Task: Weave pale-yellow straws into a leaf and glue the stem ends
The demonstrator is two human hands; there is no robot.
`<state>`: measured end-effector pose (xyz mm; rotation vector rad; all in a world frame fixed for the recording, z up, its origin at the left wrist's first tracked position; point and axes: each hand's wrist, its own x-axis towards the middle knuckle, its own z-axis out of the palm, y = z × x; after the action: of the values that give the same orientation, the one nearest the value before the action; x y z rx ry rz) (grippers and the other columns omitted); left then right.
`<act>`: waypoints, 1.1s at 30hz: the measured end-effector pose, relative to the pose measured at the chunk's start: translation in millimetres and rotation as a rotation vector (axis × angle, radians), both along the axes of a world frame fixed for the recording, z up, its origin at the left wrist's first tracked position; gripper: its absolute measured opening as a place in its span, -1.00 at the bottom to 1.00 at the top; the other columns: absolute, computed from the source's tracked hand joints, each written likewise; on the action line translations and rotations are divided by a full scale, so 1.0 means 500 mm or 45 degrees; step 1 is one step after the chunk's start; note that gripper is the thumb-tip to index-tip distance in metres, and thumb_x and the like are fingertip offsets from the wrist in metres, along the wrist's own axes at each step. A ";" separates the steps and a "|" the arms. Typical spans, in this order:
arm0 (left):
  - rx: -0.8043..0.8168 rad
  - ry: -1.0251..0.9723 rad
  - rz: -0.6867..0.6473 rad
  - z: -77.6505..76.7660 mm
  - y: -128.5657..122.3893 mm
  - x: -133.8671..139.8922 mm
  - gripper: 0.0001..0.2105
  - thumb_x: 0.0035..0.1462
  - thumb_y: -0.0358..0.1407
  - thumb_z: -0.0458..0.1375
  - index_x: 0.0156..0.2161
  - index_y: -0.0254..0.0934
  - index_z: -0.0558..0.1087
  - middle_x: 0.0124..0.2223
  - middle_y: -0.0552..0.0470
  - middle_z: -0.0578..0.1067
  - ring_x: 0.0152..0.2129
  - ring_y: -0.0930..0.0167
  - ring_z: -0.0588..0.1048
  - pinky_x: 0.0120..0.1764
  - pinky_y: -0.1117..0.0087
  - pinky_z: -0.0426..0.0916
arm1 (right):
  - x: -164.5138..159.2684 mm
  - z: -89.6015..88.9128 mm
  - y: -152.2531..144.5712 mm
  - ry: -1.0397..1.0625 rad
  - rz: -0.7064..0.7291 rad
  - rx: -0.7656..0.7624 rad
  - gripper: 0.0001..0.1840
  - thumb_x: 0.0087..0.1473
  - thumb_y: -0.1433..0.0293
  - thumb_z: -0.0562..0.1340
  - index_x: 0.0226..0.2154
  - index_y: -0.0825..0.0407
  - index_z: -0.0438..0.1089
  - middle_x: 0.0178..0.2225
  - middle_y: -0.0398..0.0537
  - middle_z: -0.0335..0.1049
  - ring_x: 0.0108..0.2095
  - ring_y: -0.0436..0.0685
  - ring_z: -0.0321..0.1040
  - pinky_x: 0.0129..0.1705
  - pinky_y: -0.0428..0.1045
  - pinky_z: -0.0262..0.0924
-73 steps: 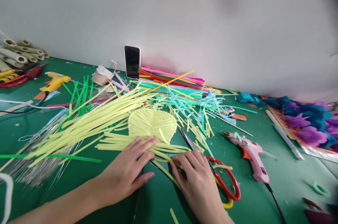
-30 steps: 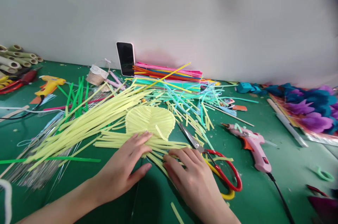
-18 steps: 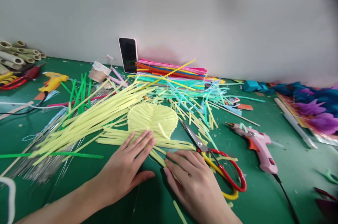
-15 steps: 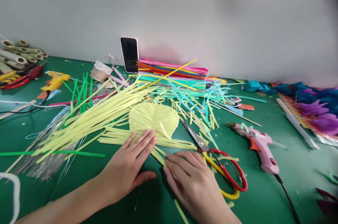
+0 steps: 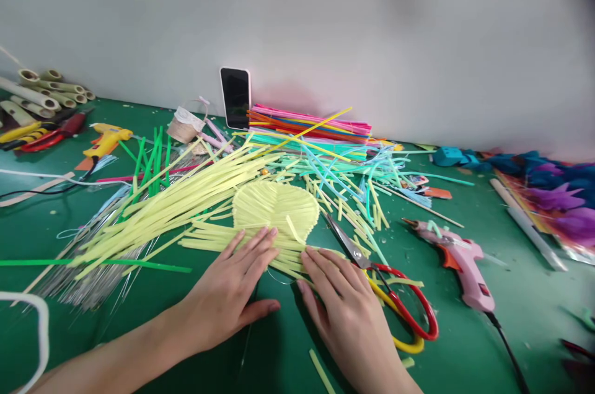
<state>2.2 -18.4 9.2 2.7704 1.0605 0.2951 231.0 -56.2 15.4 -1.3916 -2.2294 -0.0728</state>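
My left hand (image 5: 237,288) lies flat, fingers outstretched, on a row of pale yellow pipe cleaners (image 5: 204,238). On the right end of the same row rests my right hand (image 5: 346,307), its fingers extended and side by side, palm down. Just beyond the fingertips is a leaf shape (image 5: 274,203) built from pale yellow pipe cleaners, with a short loose piece (image 5: 294,228) on it. Scissors (image 5: 356,251) with red and yellow handles lie partly opened beside my right hand. What is under both palms is hidden.
A big bundle of pale yellow pipe cleaners (image 5: 186,202) covers metal wires at left. A phone (image 5: 235,96) leans on the wall beside coloured bundles (image 5: 311,124). A pink glue gun (image 5: 460,264) lies right, a yellow one (image 5: 106,139) left, near pliers (image 5: 56,134) and bamboo tubes (image 5: 51,93).
My right hand has moved forward and flattened onto the right end of the pipe cleaner row. My left hand stays nearly in place. The whole view has shifted slightly.
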 end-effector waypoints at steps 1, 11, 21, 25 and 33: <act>-0.006 0.000 -0.003 0.001 0.001 0.000 -0.42 0.31 -0.03 0.01 0.30 -0.32 0.13 0.43 -0.18 0.02 0.36 0.16 -0.04 0.30 -0.04 0.03 | -0.001 0.001 -0.001 -0.005 -0.016 0.004 -0.67 0.26 0.39 0.18 0.03 0.11 0.45 0.05 0.06 0.47 0.06 0.31 0.35 0.04 0.23 0.31; 0.001 0.030 0.020 0.000 0.000 0.002 -0.27 0.32 -0.01 -0.03 0.40 -0.43 -0.14 0.42 -0.26 0.00 0.36 0.17 -0.04 0.31 0.02 0.00 | -0.022 -0.027 -0.033 -0.330 -0.188 0.063 -0.29 0.28 0.03 0.02 0.18 0.29 0.27 0.19 0.36 0.28 0.16 0.42 0.28 0.05 0.23 0.29; 0.010 0.094 -0.018 0.007 0.006 0.003 -0.28 0.32 0.03 -0.05 0.41 -0.31 -0.12 0.43 -0.15 -0.02 0.36 0.16 -0.02 0.31 0.03 -0.02 | -0.041 -0.038 -0.028 -0.360 -0.213 -0.041 0.02 0.17 -0.19 -0.07 0.28 0.37 0.06 0.29 0.44 0.06 0.30 0.47 0.04 0.17 0.33 0.08; -0.017 0.105 -0.026 0.010 0.005 0.005 -0.31 0.34 0.00 -0.08 0.41 -0.33 -0.15 0.43 -0.16 -0.04 0.37 0.18 -0.05 0.32 0.05 -0.03 | -0.037 -0.046 -0.029 -0.360 -0.195 -0.081 0.10 0.11 -0.25 -0.05 0.28 0.38 0.06 0.31 0.45 0.02 0.31 0.49 0.00 0.16 0.34 0.10; 0.109 0.089 0.029 0.003 0.004 -0.025 -0.14 0.26 0.13 -0.06 0.42 -0.38 -0.27 0.42 -0.28 -0.02 0.34 0.12 0.03 0.28 0.09 0.09 | -0.037 -0.045 -0.029 -0.377 -0.205 -0.102 0.10 0.11 -0.24 -0.03 0.30 0.38 0.03 0.32 0.43 -0.03 0.32 0.49 -0.02 0.18 0.33 0.10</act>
<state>-10.2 -16.2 10.7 2.8657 1.1213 0.2535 212.6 -70.9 -7.1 -1.6971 -2.3720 -0.2640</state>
